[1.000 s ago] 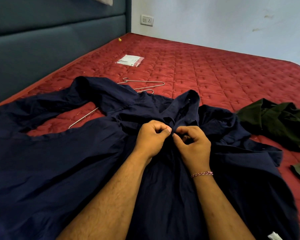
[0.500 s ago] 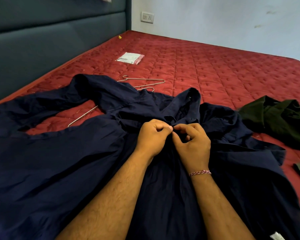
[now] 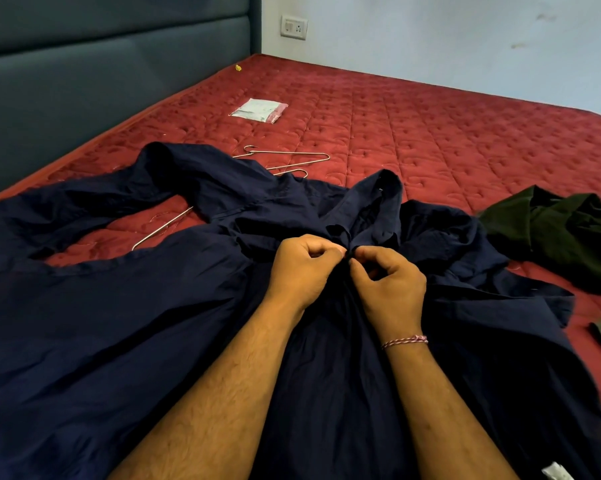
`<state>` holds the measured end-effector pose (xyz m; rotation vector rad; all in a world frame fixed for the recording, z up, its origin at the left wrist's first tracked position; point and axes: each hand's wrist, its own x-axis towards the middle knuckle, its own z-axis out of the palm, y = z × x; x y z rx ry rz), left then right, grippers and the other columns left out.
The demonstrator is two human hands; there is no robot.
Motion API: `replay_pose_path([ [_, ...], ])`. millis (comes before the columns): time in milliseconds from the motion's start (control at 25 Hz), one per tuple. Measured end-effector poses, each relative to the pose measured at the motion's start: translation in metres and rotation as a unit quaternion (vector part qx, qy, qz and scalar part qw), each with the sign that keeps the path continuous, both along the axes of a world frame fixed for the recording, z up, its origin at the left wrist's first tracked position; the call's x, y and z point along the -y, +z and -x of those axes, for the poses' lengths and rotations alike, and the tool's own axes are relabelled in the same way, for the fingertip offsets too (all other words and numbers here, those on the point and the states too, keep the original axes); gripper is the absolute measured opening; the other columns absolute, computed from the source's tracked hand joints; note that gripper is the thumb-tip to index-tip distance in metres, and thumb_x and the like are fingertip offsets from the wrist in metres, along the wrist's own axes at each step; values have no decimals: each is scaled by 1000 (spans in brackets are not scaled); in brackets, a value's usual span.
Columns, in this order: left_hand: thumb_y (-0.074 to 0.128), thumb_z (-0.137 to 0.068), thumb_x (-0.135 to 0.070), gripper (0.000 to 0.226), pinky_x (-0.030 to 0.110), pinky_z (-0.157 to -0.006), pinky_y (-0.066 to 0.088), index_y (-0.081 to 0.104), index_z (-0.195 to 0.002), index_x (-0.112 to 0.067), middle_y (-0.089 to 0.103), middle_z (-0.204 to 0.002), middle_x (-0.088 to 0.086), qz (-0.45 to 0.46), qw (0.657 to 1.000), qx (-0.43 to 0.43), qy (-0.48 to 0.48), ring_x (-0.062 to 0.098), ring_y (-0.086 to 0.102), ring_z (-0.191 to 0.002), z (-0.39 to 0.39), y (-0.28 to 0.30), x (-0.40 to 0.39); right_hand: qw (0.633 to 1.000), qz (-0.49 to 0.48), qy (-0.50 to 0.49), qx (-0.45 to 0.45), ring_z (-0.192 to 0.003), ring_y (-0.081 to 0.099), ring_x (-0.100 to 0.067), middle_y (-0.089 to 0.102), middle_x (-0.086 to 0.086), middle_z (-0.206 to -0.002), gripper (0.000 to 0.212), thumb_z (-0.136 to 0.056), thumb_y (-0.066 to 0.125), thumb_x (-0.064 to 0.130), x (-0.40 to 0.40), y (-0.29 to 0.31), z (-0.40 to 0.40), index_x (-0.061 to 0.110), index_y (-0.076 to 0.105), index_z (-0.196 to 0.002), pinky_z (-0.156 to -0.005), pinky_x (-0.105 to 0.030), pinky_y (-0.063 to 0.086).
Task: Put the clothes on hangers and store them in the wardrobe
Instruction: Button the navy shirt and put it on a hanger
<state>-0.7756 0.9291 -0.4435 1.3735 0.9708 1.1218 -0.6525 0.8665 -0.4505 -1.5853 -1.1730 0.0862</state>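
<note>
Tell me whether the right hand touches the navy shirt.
Touching. The head view shows the right hand pinching the navy shirt just below its collar.

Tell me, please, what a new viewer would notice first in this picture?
First, the left hand and right hand pinching the front of a navy shirt spread over the red mattress, just below its collar. Next, the metal hangers beyond the shirt, and a dark green garment at the right.

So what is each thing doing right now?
Navy shirt: spread on the bed, front pinched together below the collar.
Left hand: pinching the shirt.
Right hand: pinching the shirt.
Wire hangers: lying flat, partly under the shirt.
Green garment: crumpled.
Packet: lying flat.
</note>
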Motion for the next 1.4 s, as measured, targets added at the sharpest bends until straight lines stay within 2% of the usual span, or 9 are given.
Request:
replay_pose_path([
  [160, 77, -88, -9, 7, 38, -90, 61, 81, -83, -13, 79, -89, 3, 19, 1000, 19, -10, 18, 75, -90, 1, -1, -1, 999, -17, 31, -35, -71, 65, -5, 73, 14, -85, 24, -82, 81, 7, 1, 1, 0, 26, 75, -95, -68, -16, 52],
  [360, 75, -90, -9, 12, 32, -88, 58, 80, -81, -15, 79, -88, 3, 58, 997, 49, -34, 15, 75, -90, 3, 1, -3, 989, -30, 104, -100, -92, 71, -4, 77, 7, -96, 16, -90, 74, 1, 1, 4, -6, 15, 78, -98, -84, -15, 51],
  [480, 74, -90, -8, 7, 31, -90, 58, 80, -86, -9, 79, -91, 7, 73, 994, 42, -71, 16, 75, -92, 7, 3, -7, 987, -33, 121, -102, -92, 72, -8, 77, 1, -96, 11, -90, 75, 3, 2, 5, -10, 12, 78, -96, -85, -16, 51],
  [640, 72, -91, -2, 10, 13, -69, 50, 77, -84, -7, 76, -85, 2, 70, 991, 16, -116, 2, 70, -79, 14, 6, -13, 986, -19, 133, -100, -83, 70, -8, 76, 1, -90, 14, -85, 80, 3, 3, 8, -8, 15, 78, -92, -79, -18, 53],
  [840, 71, -88, -3, 11, 35, -88, 58, 79, -81, -7, 77, -90, 10, 56, 993, 3, -108, 17, 71, -89, 13, 0, -16, 996, -9, 82, -18, -68, 59, -4, 70, 6, -81, 19, -80, 82, 7, 2, 4, -6, 24, 78, -90, -67, -21, 47],
  [960, 74, -88, -12, 12, 38, -84, 57, 79, -80, -5, 77, -89, 14, 57, 993, 7, -101, 19, 70, -85, 11, 0, -11, 998, -2, 50, 31, -71, 58, -6, 65, 10, -79, 20, -78, 83, 13, 2, 4, -3, 29, 78, -88, -68, -19, 43],
  [1040, 77, -87, -7, 12, 35, -86, 57, 79, -75, -11, 77, -86, 8, 32, 996, -5, -78, 15, 71, -84, 8, 0, -10, 998, 1, 38, 40, -74, 60, -7, 66, 11, -80, 18, -78, 83, 16, 2, 5, -2, 30, 78, -88, -68, -19, 44],
  [1280, 78, -88, -9, 10, 19, -83, 53, 79, -78, -12, 71, -99, -5, -65, 995, -63, -29, 6, 69, -91, 9, 3, -6, 1000, 1, -11, -28, -69, 67, -7, 72, 11, -75, 10, -78, 82, 17, 4, 12, 5, 26, 78, -77, -67, -18, 51],
  [1400, 76, -89, -9, 8, 18, -88, 52, 79, -82, -9, 68, -103, -6, -79, 992, -76, -57, 4, 67, -94, 15, 3, -8, 982, 37, 64, -176, -78, 72, -15, 77, -1, -81, 8, -82, 80, 9, 6, 17, -3, 15, 79, -79, -79, -28, 59],
])
